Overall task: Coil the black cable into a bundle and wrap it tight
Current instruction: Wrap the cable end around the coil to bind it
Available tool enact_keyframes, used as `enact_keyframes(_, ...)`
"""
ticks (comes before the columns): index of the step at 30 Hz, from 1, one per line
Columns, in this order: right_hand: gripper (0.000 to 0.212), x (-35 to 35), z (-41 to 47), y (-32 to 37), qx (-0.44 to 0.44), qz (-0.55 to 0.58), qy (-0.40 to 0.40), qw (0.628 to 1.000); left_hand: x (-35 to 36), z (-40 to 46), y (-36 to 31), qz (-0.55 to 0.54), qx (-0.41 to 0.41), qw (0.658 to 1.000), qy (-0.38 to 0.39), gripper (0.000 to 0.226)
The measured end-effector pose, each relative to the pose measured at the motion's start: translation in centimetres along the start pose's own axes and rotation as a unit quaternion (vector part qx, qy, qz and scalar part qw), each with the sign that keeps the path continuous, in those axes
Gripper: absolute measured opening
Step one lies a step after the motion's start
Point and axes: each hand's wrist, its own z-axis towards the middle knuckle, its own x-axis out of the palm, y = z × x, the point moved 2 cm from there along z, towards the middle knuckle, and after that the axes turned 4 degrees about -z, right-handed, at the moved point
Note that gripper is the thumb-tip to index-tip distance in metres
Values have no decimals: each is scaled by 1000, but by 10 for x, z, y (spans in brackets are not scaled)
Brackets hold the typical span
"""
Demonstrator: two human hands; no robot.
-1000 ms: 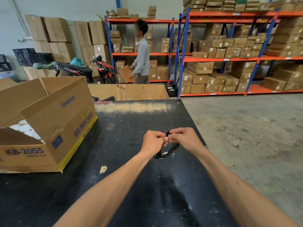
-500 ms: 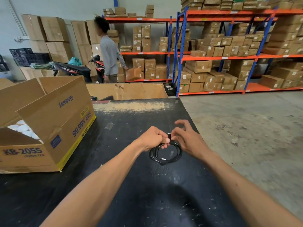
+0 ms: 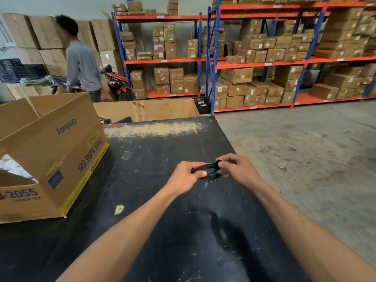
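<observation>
The black cable [image 3: 211, 176] is coiled into a small flat ring, held just above the black table [image 3: 162, 231]. My left hand [image 3: 186, 176] pinches the coil's left side between thumb and fingers. At the coil's upper right edge, my right hand [image 3: 236, 168] grips a short black end or tie with its fingertips. Part of the coil is hidden behind both hands.
A large open cardboard box [image 3: 55, 151] with white items inside stands on the table's left. Another flattened box [image 3: 146, 109] lies beyond the far edge. A person [image 3: 82, 60] stands at the back left near a motorbike [image 3: 117, 82]. Shelves of cartons [image 3: 264, 58] line the back; concrete floor lies right.
The coil has turned from hanging below my hands to lying nearly flat between them. My hands have spread slightly apart. The person in the background has walked to the left.
</observation>
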Motion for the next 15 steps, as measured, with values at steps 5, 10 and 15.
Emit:
enact_keyframes(5,7,2,-8,-40,131,165,-57,976,43,1,5,280,196,940,20,35)
enact_keyframes(10,35,3,-18,-84,217,227,-95,945,57,-2,28,98,-4,994,-51,69)
enact_keyframes(15,30,2,-15,-113,252,199,-84,943,63,19,58,32,-284,956,-66,43)
